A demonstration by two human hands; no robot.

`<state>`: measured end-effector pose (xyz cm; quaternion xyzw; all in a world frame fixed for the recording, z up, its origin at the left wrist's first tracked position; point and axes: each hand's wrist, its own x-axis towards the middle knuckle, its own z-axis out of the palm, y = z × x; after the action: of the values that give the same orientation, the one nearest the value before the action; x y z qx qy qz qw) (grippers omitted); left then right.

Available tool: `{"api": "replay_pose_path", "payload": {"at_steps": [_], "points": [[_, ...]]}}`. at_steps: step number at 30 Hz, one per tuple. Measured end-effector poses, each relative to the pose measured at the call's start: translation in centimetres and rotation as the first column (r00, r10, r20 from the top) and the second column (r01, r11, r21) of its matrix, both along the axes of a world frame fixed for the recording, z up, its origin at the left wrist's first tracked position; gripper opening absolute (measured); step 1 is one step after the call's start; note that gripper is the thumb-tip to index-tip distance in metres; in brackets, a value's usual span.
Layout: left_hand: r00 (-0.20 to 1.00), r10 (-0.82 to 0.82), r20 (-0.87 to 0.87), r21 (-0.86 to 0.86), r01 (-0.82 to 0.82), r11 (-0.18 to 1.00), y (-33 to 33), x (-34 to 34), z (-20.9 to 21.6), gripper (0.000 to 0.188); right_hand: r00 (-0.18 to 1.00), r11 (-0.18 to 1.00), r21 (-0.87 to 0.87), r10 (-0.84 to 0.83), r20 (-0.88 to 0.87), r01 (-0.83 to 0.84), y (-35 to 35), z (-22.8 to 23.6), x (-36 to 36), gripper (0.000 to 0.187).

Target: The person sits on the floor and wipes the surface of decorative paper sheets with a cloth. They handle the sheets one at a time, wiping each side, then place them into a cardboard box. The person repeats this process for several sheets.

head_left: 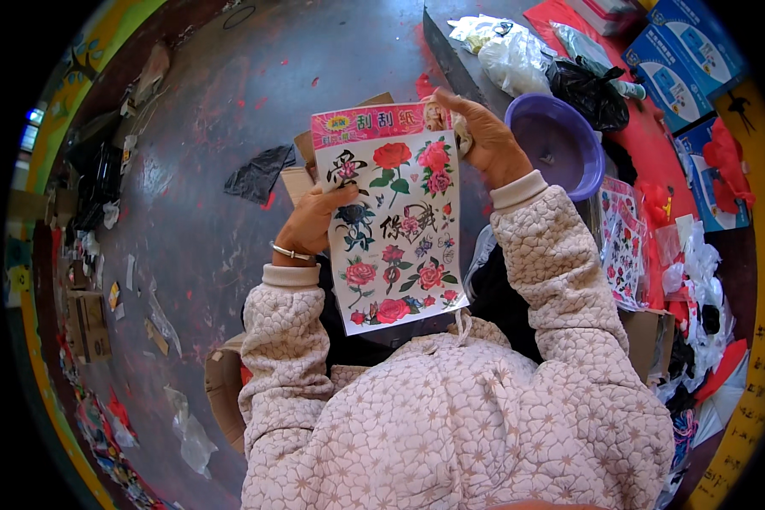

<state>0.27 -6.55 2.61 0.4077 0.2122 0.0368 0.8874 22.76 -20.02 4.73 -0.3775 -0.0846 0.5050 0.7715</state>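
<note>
A white sheet of rose stickers [408, 255] with a pink printed header is held up in front of me, over my lap. My left hand [308, 223], with a bangle at the wrist, pinches its left edge, the thumb lying on the front. At the top right corner my right hand [482, 140] grips the sheet, its fingers partly hidden behind it. A small pale bit shows below the right thumb, too little to name. Behind the sheet, part of an open cardboard box [299, 180] shows.
To the right stands a purple basin [555, 146]. Beyond it lie plastic bags [514, 59] and blue boxes [671, 76] on a red cover. More sticker sheets [622, 242] lie near my right elbow. A black plastic scrap [259, 174] and litter are on the floor. Another cardboard box [223, 391] is at my left.
</note>
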Motion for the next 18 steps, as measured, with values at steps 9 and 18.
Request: {"api": "replay_pose_path", "payload": {"at_steps": [9,18], "points": [[0.999,-0.009,-0.044,0.062,0.012,0.998,-0.7,-0.1,1.0,0.022,0.986,0.997,-0.056,-0.039,0.161,0.049,0.3,-0.4,0.0,0.009],[0.996,-0.004,-0.09,0.197,0.022,0.98,-0.1,-0.2,-0.2,0.024,0.907,0.92,-0.04,-0.392,-0.153,0.391,-0.6,-0.5,3.6,0.002]]}}
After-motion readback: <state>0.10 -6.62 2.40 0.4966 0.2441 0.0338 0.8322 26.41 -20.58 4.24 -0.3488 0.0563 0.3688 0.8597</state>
